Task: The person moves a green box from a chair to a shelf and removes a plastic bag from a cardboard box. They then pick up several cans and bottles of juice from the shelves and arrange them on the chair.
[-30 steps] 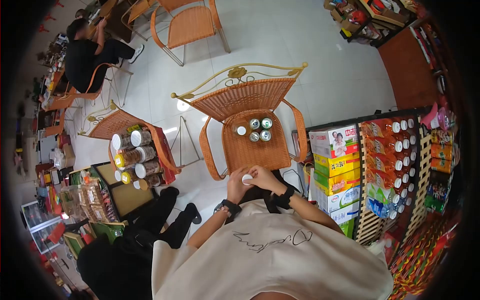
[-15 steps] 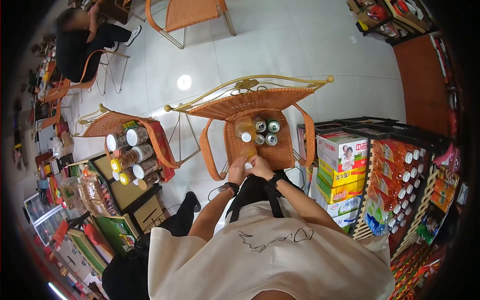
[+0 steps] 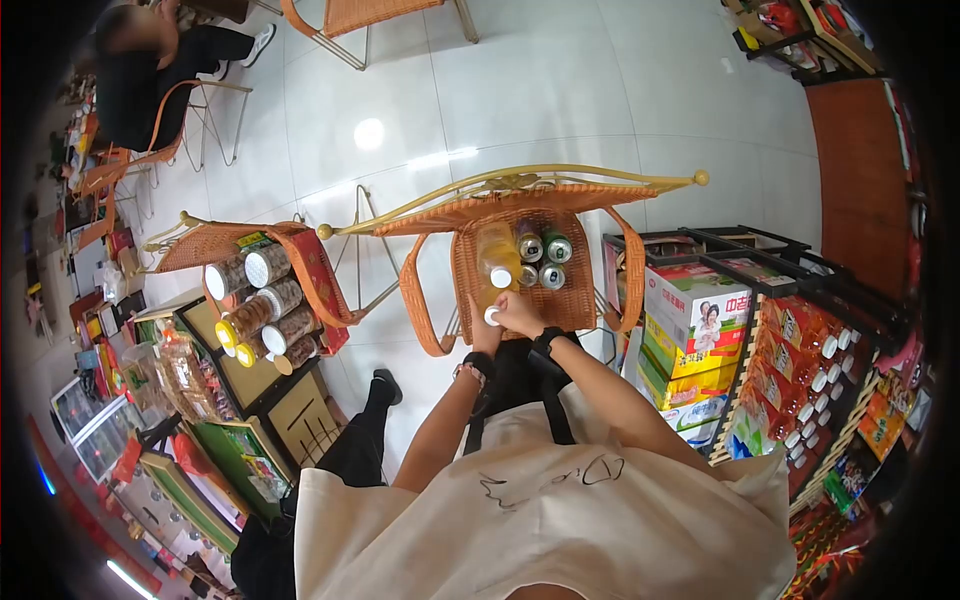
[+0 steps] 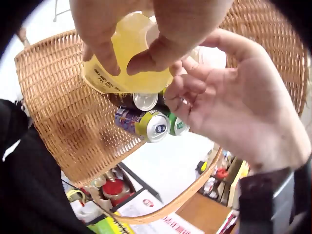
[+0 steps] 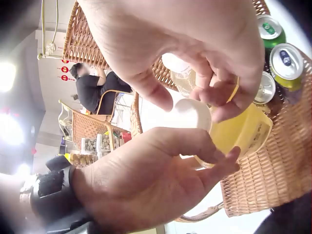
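Both hands (image 3: 505, 315) grip juice bottle (image 3: 495, 262), over wicker chair (image 3: 560, 300)

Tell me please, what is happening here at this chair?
A person stands over a wicker chair and holds a bottle of yellow drink above its seat. The left hand and the right hand both grip the bottle near its white cap. Three cans stand on the seat beside a second capped bottle.

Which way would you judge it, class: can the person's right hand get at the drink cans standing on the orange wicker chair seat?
Probably yes. The cans stand uncovered just beyond the right hand, nothing between, though that hand is busy at the yellow bottle.
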